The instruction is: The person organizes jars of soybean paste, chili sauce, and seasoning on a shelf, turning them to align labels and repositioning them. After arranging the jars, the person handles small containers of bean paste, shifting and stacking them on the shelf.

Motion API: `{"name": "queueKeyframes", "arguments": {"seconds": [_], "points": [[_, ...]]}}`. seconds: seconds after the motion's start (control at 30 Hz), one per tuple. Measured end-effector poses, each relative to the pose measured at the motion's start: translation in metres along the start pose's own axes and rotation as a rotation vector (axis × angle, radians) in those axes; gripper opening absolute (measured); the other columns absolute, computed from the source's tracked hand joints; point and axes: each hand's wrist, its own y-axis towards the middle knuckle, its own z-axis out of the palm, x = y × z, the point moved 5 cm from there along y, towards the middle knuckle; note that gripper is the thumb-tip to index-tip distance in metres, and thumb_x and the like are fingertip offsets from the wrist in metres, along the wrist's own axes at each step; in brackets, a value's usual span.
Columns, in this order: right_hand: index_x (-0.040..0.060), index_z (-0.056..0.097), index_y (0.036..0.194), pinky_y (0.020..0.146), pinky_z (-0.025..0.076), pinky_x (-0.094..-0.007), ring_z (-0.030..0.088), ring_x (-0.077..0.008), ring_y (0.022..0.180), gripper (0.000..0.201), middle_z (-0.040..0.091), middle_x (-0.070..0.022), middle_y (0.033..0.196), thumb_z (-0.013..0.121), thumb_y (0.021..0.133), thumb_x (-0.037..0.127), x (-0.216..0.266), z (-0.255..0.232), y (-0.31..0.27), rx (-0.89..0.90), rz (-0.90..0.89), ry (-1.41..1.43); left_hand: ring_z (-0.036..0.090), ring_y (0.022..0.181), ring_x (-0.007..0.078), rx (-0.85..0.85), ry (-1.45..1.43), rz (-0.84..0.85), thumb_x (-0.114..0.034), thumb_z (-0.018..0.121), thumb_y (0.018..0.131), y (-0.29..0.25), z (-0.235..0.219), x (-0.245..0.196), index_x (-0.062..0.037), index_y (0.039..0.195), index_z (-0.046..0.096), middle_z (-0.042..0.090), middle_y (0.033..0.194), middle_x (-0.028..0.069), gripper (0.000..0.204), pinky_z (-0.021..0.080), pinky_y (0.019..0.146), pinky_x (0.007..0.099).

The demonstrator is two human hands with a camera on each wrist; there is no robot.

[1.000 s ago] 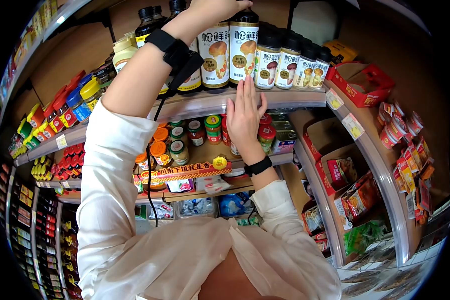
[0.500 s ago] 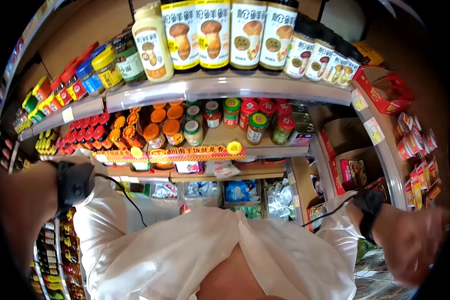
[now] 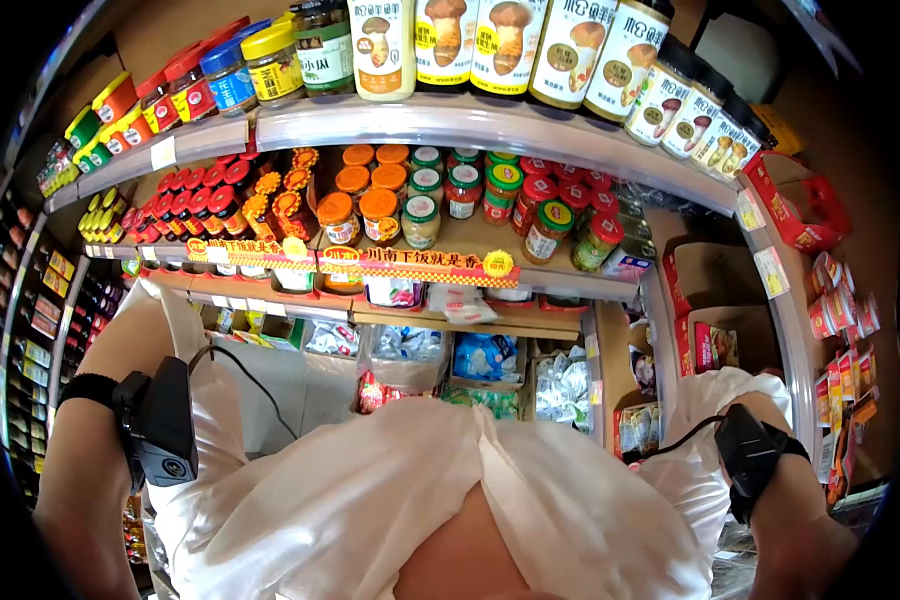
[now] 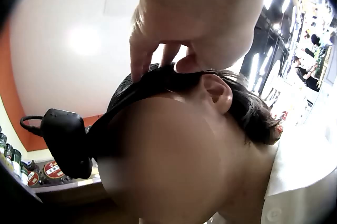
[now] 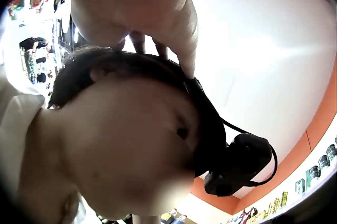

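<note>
Black headgear (image 4: 124, 95), mid-frame in left-wrist view: probably light, soft, front-heavy with camera (image 5: 241, 162). I see left hand (image 4: 197, 16), right hand (image 5: 134, 8) touching it, fingers apart. I'd hold its 2 sides.

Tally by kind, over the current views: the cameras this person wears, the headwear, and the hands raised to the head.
Left wrist camera: 1
Right wrist camera: 1
Head camera: 1
Black headwear: 1
Hands: 2 (left hand, right hand)
Total: 6
</note>
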Motion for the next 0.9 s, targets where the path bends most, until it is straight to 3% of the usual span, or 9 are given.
{"name": "queueKeyframes", "arguments": {"seconds": [0.27, 0.47, 0.67, 0.9], "points": [[0.011, 0.062, 0.125, 0.108, 0.032, -0.0461, 0.046, -0.0222, 0.124, 0.033, 0.054, -0.0052, 0.127, 0.047, 0.101, 0.028, 0.019, 0.006, -0.008, -0.054, -0.027, -0.008, 0.061, 0.114, 0.0189, -0.238, -0.174, 0.055, -0.011, 0.053, 0.094, -0.027, -0.002, -0.008, -0.0151, 0.118, 0.066, 0.064, 0.12, 0.004, 0.028, 0.043, 0.082, 0.0338], [0.0136, 0.062, 0.126, 0.112, 0.029, -0.0468, 0.043, -0.021, 0.13, 0.033, 0.052, -0.0035, 0.133, 0.046, 0.102, 0.029, 0.032, 0.007, -0.011, -0.092, -0.053, -0.017, 0.063, 0.111, 0.0195, -0.403, -0.352, 0.207, -0.015, 0.053, 0.095, -0.038, 0.005, -0.022, -0.0146, 0.118, 0.066, 0.066, 0.114, 0.0041, 0.026, 0.044, 0.075, 0.0317], [0.0162, 0.063, 0.127, 0.116, 0.025, -0.0474, 0.04, -0.0199, 0.135, 0.034, 0.05, -0.0017, 0.14, 0.045, 0.102, 0.03, 0.041, 0.004, -0.011, -0.102, -0.062, -0.038, 0.065, 0.108, 0.02, -0.504, -0.528, 0.372, -0.019, 0.054, 0.097, -0.035, 0.015, -0.04, -0.0141, 0.118, 0.066, 0.067, 0.109, 0.0042, 0.025, 0.045, 0.067, 0.0296], [0.0192, 0.063, 0.129, 0.12, 0.021, -0.0482, 0.036, -0.0186, 0.142, 0.034, 0.047, 0.0004, 0.147, 0.043, 0.103, 0.031, 0.046, 0.002, -0.005, -0.123, -0.061, -0.118, 0.067, 0.104, 0.0207, -0.585, -0.637, 0.447, -0.024, 0.054, 0.099, -0.033, 0.027, -0.043, -0.0135, 0.118, 0.066, 0.069, 0.103, 0.0043, 0.025, 0.047, 0.058, 0.0272]]}}
